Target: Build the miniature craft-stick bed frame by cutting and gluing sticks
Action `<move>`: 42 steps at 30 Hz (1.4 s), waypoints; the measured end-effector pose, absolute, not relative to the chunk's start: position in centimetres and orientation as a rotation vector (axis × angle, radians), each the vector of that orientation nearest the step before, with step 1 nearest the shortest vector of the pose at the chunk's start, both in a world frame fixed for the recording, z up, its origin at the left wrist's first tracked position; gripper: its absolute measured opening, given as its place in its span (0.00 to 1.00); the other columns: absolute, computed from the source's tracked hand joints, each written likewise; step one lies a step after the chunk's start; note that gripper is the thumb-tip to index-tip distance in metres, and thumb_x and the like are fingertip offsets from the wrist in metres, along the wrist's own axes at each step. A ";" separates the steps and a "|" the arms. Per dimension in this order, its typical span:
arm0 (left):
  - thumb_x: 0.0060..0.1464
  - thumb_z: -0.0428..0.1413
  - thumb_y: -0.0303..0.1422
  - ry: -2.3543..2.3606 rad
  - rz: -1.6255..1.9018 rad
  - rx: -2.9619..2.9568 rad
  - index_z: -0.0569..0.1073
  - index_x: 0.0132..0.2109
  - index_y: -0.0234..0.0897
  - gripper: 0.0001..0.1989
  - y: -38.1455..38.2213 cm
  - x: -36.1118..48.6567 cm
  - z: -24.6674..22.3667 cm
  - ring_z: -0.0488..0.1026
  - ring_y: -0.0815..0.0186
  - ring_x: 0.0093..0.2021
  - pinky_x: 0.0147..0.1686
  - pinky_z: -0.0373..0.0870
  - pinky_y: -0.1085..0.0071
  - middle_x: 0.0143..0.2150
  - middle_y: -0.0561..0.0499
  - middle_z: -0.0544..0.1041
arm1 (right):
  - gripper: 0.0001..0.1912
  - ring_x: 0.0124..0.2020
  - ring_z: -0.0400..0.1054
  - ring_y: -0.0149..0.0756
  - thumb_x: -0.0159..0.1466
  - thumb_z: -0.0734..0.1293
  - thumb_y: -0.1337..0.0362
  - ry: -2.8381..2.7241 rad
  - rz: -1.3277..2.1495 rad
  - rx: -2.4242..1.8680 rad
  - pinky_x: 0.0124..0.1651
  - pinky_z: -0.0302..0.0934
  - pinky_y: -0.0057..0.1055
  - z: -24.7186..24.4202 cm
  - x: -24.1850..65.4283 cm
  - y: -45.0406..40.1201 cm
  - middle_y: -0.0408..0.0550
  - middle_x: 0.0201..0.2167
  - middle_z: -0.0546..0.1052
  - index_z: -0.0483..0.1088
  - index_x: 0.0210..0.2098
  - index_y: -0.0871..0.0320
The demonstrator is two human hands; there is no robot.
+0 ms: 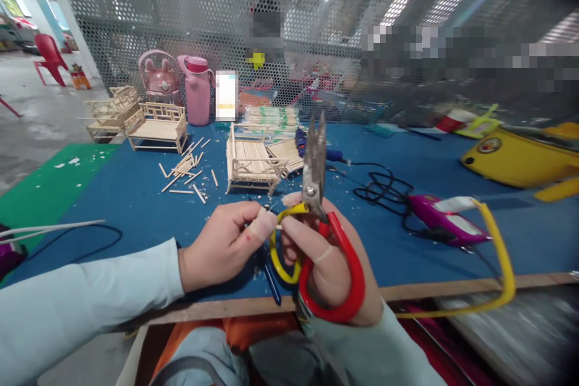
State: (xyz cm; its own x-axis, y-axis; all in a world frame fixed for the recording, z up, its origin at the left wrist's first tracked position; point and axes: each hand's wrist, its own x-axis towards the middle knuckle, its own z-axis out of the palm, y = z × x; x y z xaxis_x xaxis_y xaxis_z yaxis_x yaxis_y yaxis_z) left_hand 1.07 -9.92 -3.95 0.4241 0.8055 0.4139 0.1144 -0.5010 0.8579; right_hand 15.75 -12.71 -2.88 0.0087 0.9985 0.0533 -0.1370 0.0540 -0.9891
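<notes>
My right hand (335,259) is closed around a pair of scissors (315,175) with red and yellow handles. The blades point up, and their tips are close together. My left hand (230,247) is closed in a pinch, touching or nearly touching the right fingertips. Between the two thumbs shows the short end of a thin pale stick (278,227); the fingers hide the rest. Below the hands lies a dark blue pen-like tool (274,283). Beyond them stands a miniature wooden bench (251,160), with loose cut sticks (185,166) to its left.
More miniature benches (156,125) stand at the back left, near a pink bottle (198,93) and a lit phone (227,96). A blue glue gun (332,155), a coiled black cable (384,190), a purple tool (446,223) and a yellow case (520,157) lie on the right.
</notes>
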 end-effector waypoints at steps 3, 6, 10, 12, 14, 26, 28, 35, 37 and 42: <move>0.63 0.45 0.39 0.721 1.099 1.819 0.66 0.25 0.35 0.20 -9.8 1.0 -4.4 0.59 0.73 0.22 0.25 0.59 0.77 0.21 0.56 0.65 | 0.12 0.18 0.62 0.25 0.56 0.69 0.61 -1.102 1.296 -1.012 0.21 0.58 0.23 -3.8 15.4 -12.5 0.36 0.19 0.70 0.66 0.38 0.53; 0.62 0.43 0.47 0.695 1.096 1.578 0.70 0.34 0.35 0.22 -9.7 1.2 -5.1 0.62 0.72 0.23 0.22 0.61 0.77 0.26 0.53 0.68 | 0.15 0.19 0.65 0.25 0.56 0.70 0.61 -0.985 1.286 -0.988 0.21 0.60 0.22 -4.7 15.1 -12.3 0.36 0.20 0.71 0.65 0.41 0.52; 0.60 0.50 0.43 0.627 1.095 1.518 0.73 0.40 0.33 0.16 -9.7 1.3 -5.5 0.66 0.71 0.27 0.26 0.65 0.76 0.31 0.51 0.70 | 0.22 0.20 0.66 0.27 0.54 0.71 0.59 -0.868 1.182 -0.984 0.22 0.63 0.24 -5.6 14.5 -11.9 0.35 0.20 0.71 0.64 0.46 0.52; 0.60 0.52 0.38 0.611 1.111 1.597 0.73 0.33 0.31 0.14 -9.8 1.3 -5.3 0.68 0.70 0.31 0.33 0.66 0.74 0.29 0.50 0.70 | 0.22 0.20 0.66 0.28 0.55 0.71 0.58 -0.887 1.132 -0.993 0.23 0.64 0.25 -5.6 14.2 -11.8 0.35 0.21 0.70 0.64 0.46 0.53; 0.61 0.51 0.36 0.629 1.142 1.607 0.72 0.30 0.31 0.14 -9.7 1.3 -5.2 0.68 0.70 0.31 0.35 0.66 0.74 0.29 0.51 0.69 | 0.21 0.20 0.66 0.29 0.55 0.71 0.58 -0.929 1.125 -1.026 0.23 0.64 0.27 -5.5 13.9 -11.9 0.36 0.21 0.70 0.64 0.45 0.53; 0.65 0.42 0.38 0.779 1.130 1.748 0.61 0.28 0.36 0.18 -9.2 1.0 -4.7 0.58 0.73 0.25 0.28 0.58 0.76 0.23 0.57 0.61 | 0.20 0.27 0.60 0.29 0.62 0.62 0.46 -1.788 1.053 -1.113 0.30 0.60 0.26 -3.0 19.2 -12.8 0.42 0.30 0.66 0.63 0.45 0.54; 0.64 0.42 0.39 0.777 1.104 1.739 0.61 0.27 0.36 0.19 -9.2 1.0 -4.5 0.58 0.73 0.24 0.26 0.57 0.76 0.22 0.58 0.60 | 0.22 0.28 0.60 0.30 0.61 0.61 0.45 -1.911 1.003 -1.103 0.31 0.60 0.27 -2.7 19.4 -12.9 0.42 0.30 0.67 0.63 0.45 0.55; 0.63 0.43 0.40 0.814 1.095 1.695 0.62 0.26 0.36 0.19 -9.5 1.0 -3.9 0.58 0.74 0.22 0.24 0.58 0.77 0.22 0.58 0.61 | 0.25 0.31 0.62 0.33 0.60 0.61 0.42 -1.941 1.049 -1.034 0.34 0.61 0.28 -2.4 18.6 -13.1 0.43 0.31 0.68 0.63 0.46 0.55; 0.63 0.43 0.40 0.816 1.088 1.712 0.62 0.26 0.35 0.19 -9.6 0.9 -3.7 0.59 0.74 0.23 0.24 0.58 0.77 0.22 0.57 0.61 | 0.26 0.32 0.62 0.34 0.59 0.61 0.41 -1.933 1.053 -1.031 0.35 0.61 0.29 -2.2 18.5 -13.2 0.43 0.31 0.68 0.63 0.45 0.55; 0.63 0.43 0.40 0.825 1.088 1.744 0.63 0.27 0.35 0.19 -9.7 0.8 -3.4 0.60 0.74 0.23 0.25 0.59 0.77 0.22 0.57 0.63 | 0.28 0.29 0.61 0.33 0.58 0.61 0.39 -1.945 1.081 -1.061 0.31 0.61 0.29 -1.9 18.6 -13.2 0.43 0.30 0.67 0.64 0.46 0.54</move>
State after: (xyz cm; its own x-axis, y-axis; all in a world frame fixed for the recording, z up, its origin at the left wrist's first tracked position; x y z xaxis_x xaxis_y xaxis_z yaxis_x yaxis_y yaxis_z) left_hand 0.85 -9.67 -3.36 0.3917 0.8620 0.3217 0.0763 -0.3789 0.9223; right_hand 18.57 -13.21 -1.86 -0.4502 0.8789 0.1578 0.3298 0.3279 -0.8853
